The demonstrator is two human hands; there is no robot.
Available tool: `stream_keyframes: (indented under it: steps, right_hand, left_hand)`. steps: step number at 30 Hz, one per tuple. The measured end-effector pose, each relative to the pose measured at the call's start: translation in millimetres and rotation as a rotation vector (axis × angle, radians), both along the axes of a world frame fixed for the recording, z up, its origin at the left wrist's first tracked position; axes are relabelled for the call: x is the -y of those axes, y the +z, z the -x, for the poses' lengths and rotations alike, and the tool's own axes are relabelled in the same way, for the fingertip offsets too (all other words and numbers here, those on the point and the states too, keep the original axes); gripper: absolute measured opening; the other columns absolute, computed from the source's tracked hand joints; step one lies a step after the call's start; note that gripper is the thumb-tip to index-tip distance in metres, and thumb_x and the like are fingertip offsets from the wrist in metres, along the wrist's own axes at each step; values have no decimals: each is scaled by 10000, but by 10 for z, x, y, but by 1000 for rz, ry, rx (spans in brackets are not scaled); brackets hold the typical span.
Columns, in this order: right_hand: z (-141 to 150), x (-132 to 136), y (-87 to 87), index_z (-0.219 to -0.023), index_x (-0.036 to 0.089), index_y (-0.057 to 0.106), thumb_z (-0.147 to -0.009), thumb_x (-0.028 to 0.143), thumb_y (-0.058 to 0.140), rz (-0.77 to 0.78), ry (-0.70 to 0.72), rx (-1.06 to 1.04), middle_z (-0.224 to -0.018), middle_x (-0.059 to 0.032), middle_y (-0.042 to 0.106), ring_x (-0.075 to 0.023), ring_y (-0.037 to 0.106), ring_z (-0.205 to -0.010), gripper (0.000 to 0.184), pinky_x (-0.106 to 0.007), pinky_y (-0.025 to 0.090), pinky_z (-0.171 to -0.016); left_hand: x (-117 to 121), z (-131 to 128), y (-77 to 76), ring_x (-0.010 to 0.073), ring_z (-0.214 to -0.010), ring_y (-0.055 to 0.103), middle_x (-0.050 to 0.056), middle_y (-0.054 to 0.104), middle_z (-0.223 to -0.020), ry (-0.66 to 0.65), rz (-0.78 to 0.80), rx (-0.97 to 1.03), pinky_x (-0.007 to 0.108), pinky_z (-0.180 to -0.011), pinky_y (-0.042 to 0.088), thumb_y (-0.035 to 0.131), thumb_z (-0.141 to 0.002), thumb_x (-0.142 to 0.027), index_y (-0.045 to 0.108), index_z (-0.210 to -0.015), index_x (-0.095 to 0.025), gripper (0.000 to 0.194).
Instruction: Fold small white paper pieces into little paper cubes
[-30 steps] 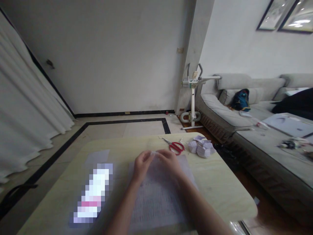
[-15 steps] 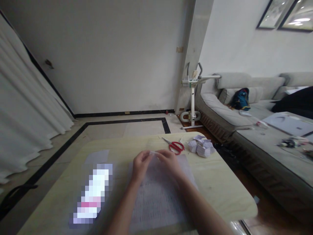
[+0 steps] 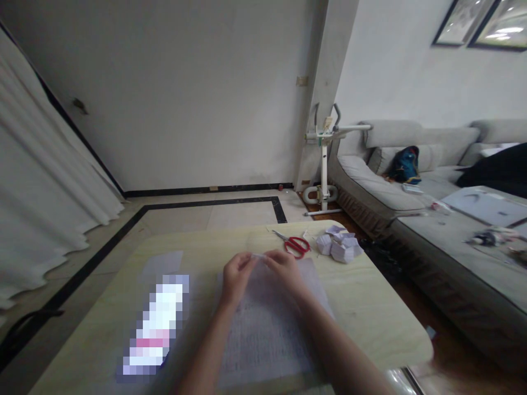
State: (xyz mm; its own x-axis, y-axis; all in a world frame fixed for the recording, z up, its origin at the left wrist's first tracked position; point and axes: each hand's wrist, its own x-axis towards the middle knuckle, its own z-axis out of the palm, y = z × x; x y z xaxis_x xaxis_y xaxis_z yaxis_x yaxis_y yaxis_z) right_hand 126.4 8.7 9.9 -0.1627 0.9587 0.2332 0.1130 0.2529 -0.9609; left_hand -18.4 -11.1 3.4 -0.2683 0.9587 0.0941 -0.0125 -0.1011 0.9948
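Observation:
My left hand [image 3: 237, 274] and my right hand [image 3: 284, 270] meet near the far part of the table, fingertips pinched on a small piece of white paper [image 3: 259, 255] stretched between them. Its exact shape is too small and blurred to make out. Beneath my forearms lies a large sheet of paper [image 3: 267, 334] with rows of faint writing. Just beyond my right hand rest red-handled scissors [image 3: 296, 247], their blades pointing to the far left. Right of the scissors sits a cluster of folded paper pieces [image 3: 340, 245] with lined markings.
On the light wooden table [image 3: 370, 312], a pixelated bright object [image 3: 156, 323] lies at left, with a pale paper piece [image 3: 163, 264] behind it. A grey sofa [image 3: 382, 203] runs along the right, and a white exercise machine [image 3: 324, 164] stands past the table.
Both hands keep their pinch on the small paper and have barely moved. The paper between the fingertips looks slightly flatter. The view has shifted a little.

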Motion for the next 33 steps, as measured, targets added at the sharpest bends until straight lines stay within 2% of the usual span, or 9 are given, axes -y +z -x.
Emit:
stream_keyframes:
  steps: [15, 22, 27, 33]
  right_hand:
    - [-27, -6, 5, -746, 168, 677, -776, 291, 601, -5, -3, -23, -706, -29, 654, -160, 582, -682, 148, -260, 443, -647]
    - [-21, 21, 12, -806, 171, 674, -783, 308, 601, 20, 73, -25, -750, -26, 648, -154, 578, -698, 157, -251, 435, -642]
    - [6, 11, -10, -772, 165, 661, -766, 344, 615, 60, 43, 1, -732, -27, 642, -156, 573, -689, 185, -249, 432, -625]
    - [-10, -36, -59, -715, 158, 657, -771, 350, 594, 115, -14, -97, -604, -8, 581, -132, 521, -571, 210, -235, 399, -545]
  left_hand:
    - [43, -54, 83, 192, -747, 656, 69, 713, -794, 5, 18, 22, 267, -682, 499, 708, -644, -355, 674, -824, -127, 293]
    - [28, -20, 77, 191, -753, 653, 68, 707, -794, 45, 22, 1, 271, -702, 498, 702, -657, -337, 666, -826, -121, 277]
    - [9, -7, 49, 198, -767, 657, 73, 708, -796, 27, 12, -33, 282, -723, 501, 700, -660, -337, 671, -810, -123, 263]
    - [20, -59, 0, 200, -862, 646, 93, 696, -970, -24, -2, 30, 279, -754, 493, 713, -657, -320, 650, -974, -142, 369]
